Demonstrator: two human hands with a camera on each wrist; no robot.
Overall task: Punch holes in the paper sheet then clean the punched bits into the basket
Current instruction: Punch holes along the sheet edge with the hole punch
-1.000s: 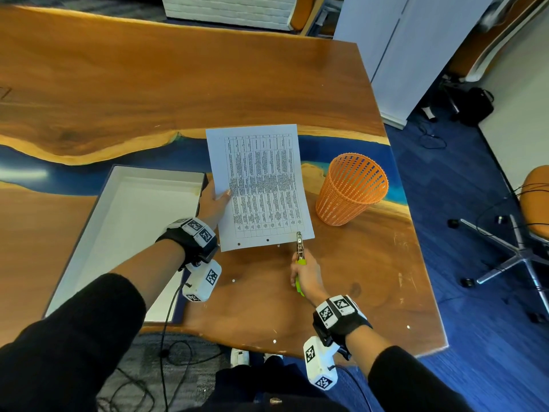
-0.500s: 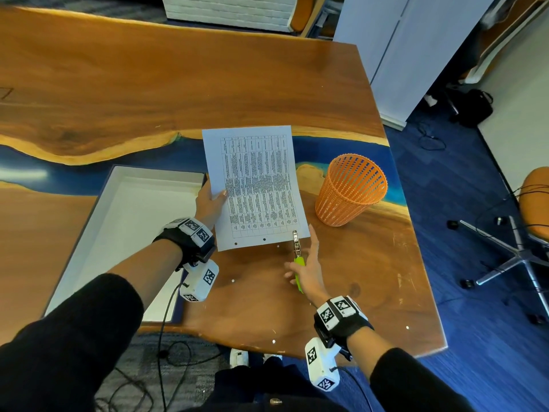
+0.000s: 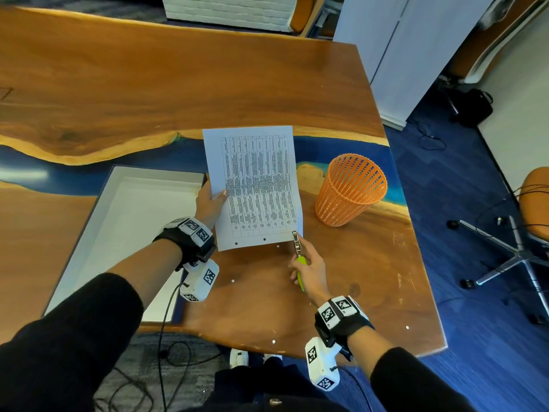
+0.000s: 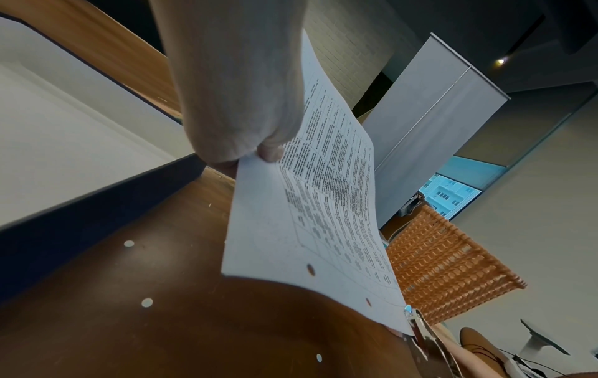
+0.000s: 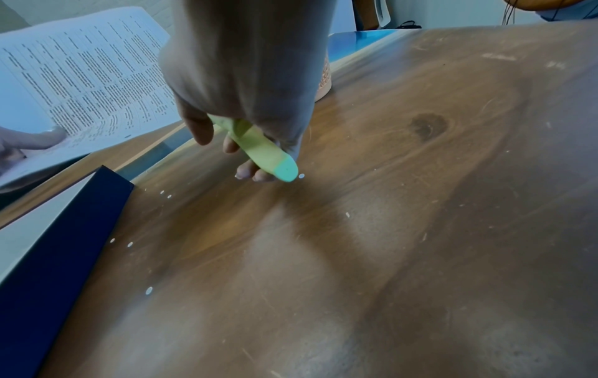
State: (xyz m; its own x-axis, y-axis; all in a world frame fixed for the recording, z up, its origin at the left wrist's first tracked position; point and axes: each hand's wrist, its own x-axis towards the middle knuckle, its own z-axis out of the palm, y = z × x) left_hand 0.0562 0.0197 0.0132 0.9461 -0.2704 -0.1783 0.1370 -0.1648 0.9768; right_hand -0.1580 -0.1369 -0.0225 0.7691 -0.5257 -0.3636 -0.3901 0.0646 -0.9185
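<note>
The paper sheet (image 3: 255, 185) is held up off the wooden table (image 3: 267, 307), its near short edge lowest, and it bows under its own weight in the left wrist view; it is light, limp and easy to crease or tear, so it looks best taken by a margin, close to wherever the punch bites, to keep that edge from flapping. Nearest the person, small white punched bits (image 4: 147, 302) lie scattered on the tabletop; they seem almost weightless and flat against the wood, likely to skid or stick to skin, so sweeping them together with the side of a hand should work better than pinching each. The right hand (image 3: 310, 272) has its fingers curled round the green handle of the hole punch (image 3: 297, 248), whose metal head sits at the sheet's near right corner; whether the head is squeezed down I cannot tell. Two holes (image 3: 236, 243) already show along that near edge. The left hand (image 3: 211, 203) pinches the sheet's left margin, thumb on top. Beside that hand lies a shallow white tray (image 3: 89, 233) with a dark rim. Further right stands the orange basket (image 3: 350, 190), upright, light slotted plastic, well apart from the bits; its slots may let small pieces fall through
</note>
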